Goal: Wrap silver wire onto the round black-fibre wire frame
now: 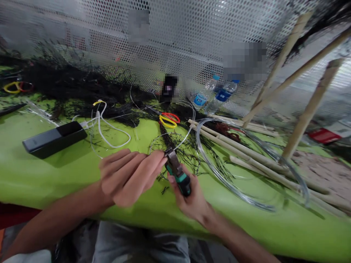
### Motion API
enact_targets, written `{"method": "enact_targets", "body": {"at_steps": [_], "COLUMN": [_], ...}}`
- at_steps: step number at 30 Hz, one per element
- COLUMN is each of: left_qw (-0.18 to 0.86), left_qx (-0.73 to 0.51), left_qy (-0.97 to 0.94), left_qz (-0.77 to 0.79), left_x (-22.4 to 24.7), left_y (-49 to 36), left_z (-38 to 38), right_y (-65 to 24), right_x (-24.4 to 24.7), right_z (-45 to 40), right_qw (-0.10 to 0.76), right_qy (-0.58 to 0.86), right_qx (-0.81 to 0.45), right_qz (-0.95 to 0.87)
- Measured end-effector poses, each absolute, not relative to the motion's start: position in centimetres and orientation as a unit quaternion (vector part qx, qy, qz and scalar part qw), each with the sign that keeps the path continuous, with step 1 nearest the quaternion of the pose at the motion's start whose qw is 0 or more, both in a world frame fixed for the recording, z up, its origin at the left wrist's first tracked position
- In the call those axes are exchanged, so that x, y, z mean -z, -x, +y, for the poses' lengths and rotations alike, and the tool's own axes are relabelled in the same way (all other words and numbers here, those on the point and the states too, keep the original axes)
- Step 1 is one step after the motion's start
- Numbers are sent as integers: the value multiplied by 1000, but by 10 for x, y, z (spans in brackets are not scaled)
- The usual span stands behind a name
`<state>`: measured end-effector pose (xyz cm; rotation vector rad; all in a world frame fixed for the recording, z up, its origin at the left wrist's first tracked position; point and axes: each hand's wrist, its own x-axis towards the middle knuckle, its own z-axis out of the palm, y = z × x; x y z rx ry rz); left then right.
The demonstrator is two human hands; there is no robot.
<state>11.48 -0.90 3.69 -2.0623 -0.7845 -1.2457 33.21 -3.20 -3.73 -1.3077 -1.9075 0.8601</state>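
My right hand (193, 193) is wrapped round a pair of pliers (179, 177) with green and black handles, jaws pointing up and away from me. A pale, thin wire (185, 140) curves down from the back of the table to the jaws. My left hand (131, 177) is closed, its fingertips pressed together right beside the jaws. What those fingers pinch is hidden. Beneath and behind the pliers lies a loose tangle of black netting strands (175, 140). Scissors with red and yellow handles (168, 119) rest just beyond.
A coil of clear tubing or wire (201, 146) and several wooden poles (241, 149) lie to the right. A black power bank (56, 138) with a white cable (116, 146) sits left. Two water bottles (201, 96) stand by a perforated metal screen (175, 29). Black netting (82, 86) is heaped at back left.
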Motion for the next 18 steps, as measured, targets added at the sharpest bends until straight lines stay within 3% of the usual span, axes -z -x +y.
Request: {"method": "enact_targets", "body": {"at_steps": [6,10,14,18], "left_qw": [248,260,262,341], "left_qx": [511,523,531,551], "left_qy": [743,738,726,674], "left_qz": [-354,-339,-351,-356], "left_x": [-60,-89,-123,-163], "left_y": [-109,-100,-91,-81], "left_z": [5,23,38,45], "right_y": [-336,-352,-350,-316], "right_x": [-3,-29,-36,-26], "right_z": [-30,-35,-46,-57], "right_qw": [327,315,213,105], "right_qy": [481,491,499,518], "right_qx": [-387,-312,-187,-221], "right_qz": [-716,-750,-819,-820]}}
